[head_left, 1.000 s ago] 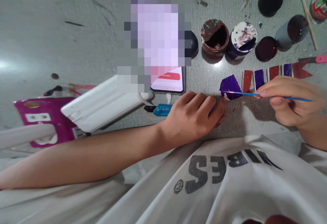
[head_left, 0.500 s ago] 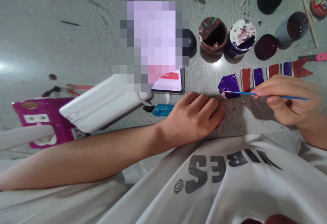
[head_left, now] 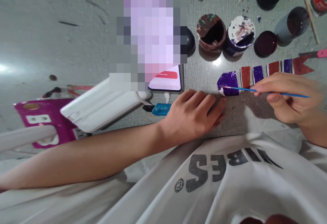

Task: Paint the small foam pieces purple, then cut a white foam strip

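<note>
My right hand pinches a thin blue paintbrush. Its tip lies on a purple-painted piece with a rounded end, where a small white patch shows at the lower left edge. My left hand rests on the table with its fingers curled and pressed together. The forefinger end is by that piece's lower edge; what lies under the fingers is hidden. A blue cutter sticks out from beneath the left hand. Red strips and purple strips stand in a row, ending in a red notched piece.
Behind the pieces are a brown paint jar, a purple paint jar and a cup of dark liquid. A phone, partly blurred out, lies left of them. Further left are a white device and a purple power socket.
The view has shifted slightly. The brush tip stays on the purple piece, near its white patch. My left hand keeps its place.
</note>
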The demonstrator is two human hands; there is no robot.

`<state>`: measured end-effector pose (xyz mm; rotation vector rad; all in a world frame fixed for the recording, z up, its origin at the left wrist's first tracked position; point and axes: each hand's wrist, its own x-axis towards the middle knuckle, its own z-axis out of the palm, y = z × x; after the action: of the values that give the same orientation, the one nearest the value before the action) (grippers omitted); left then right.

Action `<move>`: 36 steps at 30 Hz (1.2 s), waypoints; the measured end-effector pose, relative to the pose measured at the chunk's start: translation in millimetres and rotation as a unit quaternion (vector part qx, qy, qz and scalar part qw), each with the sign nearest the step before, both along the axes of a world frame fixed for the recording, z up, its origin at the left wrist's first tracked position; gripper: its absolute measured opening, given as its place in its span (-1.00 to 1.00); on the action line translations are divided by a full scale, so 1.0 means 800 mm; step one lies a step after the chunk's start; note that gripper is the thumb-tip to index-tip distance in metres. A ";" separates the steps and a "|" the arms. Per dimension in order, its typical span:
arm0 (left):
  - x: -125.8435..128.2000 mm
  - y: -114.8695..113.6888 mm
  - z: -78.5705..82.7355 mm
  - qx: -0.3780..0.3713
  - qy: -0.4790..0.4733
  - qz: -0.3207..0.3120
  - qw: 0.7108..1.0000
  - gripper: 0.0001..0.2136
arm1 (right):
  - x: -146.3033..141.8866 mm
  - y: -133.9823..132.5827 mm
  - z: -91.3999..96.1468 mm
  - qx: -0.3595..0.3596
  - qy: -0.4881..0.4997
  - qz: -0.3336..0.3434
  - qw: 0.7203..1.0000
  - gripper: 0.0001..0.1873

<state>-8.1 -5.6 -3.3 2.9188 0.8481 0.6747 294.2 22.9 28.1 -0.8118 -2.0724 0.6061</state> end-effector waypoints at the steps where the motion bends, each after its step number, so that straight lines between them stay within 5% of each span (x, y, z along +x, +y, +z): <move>1: 0.000 0.000 0.000 0.000 0.003 0.003 1.000 -0.75 | 0.000 0.000 0.001 -0.006 -0.008 0.003 1.000 -0.70; 12: 0.001 0.001 -0.001 0.005 0.003 0.014 1.000 -0.73 | 0.003 0.000 -0.007 0.002 0.001 -0.016 1.000 -0.84; 21: 0.001 0.001 0.001 0.002 0.011 0.013 1.000 -0.71 | -0.001 0.000 0.007 -0.028 0.000 0.012 1.000 -0.81; 29: 0.000 0.000 -0.001 0.000 0.014 0.011 1.000 -0.72 | 0.002 -0.005 -0.009 -0.032 0.052 -0.021 0.998 -0.75; 36: 0.000 0.001 -0.001 -0.008 0.012 0.008 1.000 -0.73 | -0.005 -0.002 -0.005 -0.036 0.004 -0.021 0.999 -0.83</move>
<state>-8.0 -4.5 -4.0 2.9149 0.8755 0.6336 290.0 21.5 24.3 -0.8903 -2.0308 0.6631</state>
